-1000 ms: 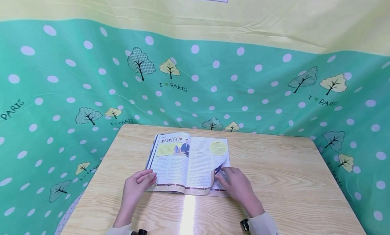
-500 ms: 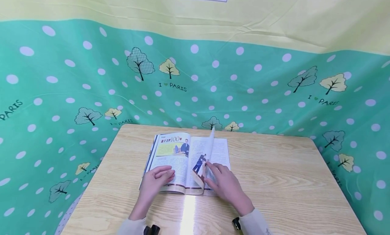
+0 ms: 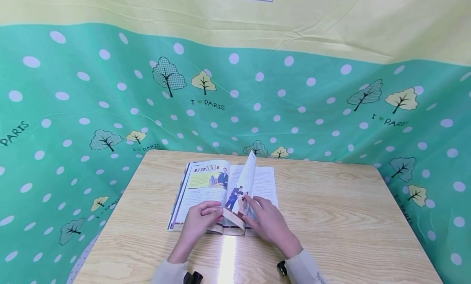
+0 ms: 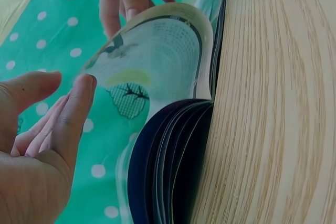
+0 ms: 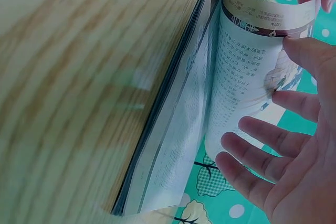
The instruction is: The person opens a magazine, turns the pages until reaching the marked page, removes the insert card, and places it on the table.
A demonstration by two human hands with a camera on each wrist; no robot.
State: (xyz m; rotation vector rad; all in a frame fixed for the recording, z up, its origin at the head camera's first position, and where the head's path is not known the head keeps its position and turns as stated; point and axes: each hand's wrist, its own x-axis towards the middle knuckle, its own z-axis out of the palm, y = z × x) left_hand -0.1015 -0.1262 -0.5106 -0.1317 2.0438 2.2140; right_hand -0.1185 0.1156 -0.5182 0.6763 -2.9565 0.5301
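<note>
Green dotted cloth (image 3: 312,112) with trees hung behind the wooden surface (image 3: 331,218). An open magazine (image 3: 206,185) lay on that surface, under and just ahead of both hands. The left hand (image 3: 200,220) rested with loosely spread fingers on the left-hand sheet, fingertips at the curled lower edge of a lifted page (image 3: 244,185). The right hand (image 3: 266,220), fingers straight and spread, propped that page up from behind, gripping nothing.
</note>
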